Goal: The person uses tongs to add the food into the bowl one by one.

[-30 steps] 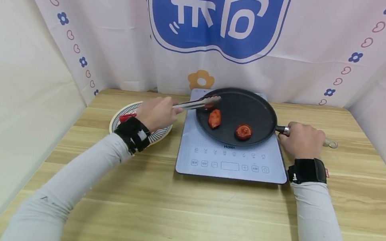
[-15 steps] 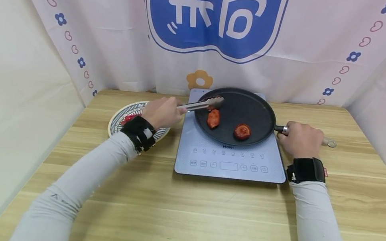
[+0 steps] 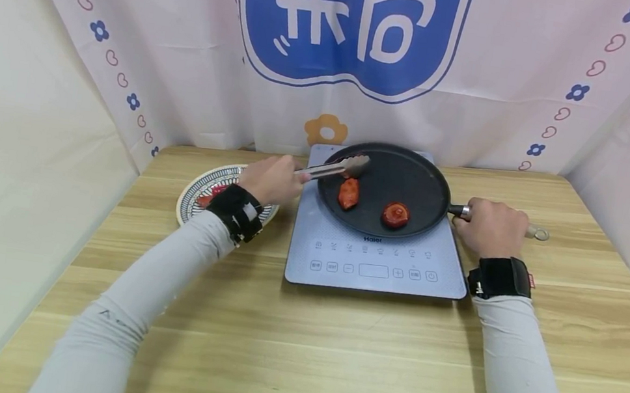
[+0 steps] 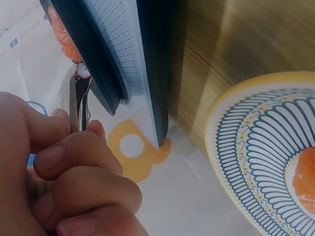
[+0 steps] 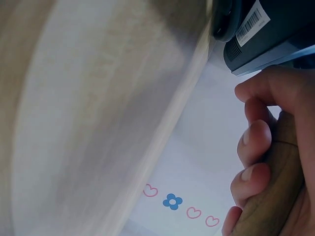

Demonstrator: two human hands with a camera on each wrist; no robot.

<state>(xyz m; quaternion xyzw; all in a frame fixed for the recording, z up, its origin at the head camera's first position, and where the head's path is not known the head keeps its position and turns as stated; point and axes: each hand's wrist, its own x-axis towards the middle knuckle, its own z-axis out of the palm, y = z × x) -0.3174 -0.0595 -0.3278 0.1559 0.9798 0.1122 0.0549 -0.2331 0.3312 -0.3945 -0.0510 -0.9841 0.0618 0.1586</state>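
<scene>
While in hand [image 3: 273, 181], tongs [image 3: 328, 169] over pan [image 3: 396, 180].

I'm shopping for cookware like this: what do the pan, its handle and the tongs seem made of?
Pan: probably coated metal, from its matte black surface.
Handle: looks like smooth wood, brown and grained in the right wrist view.
Tongs: likely shiny metal, perhaps steel, from the silvery gleam.

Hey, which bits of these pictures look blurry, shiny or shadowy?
Head view: soft shadow on the table in front of the cooker; left wrist view: glints on the food on the plate; right wrist view: table grain smeared, while the barcode label looks sharper.
</scene>
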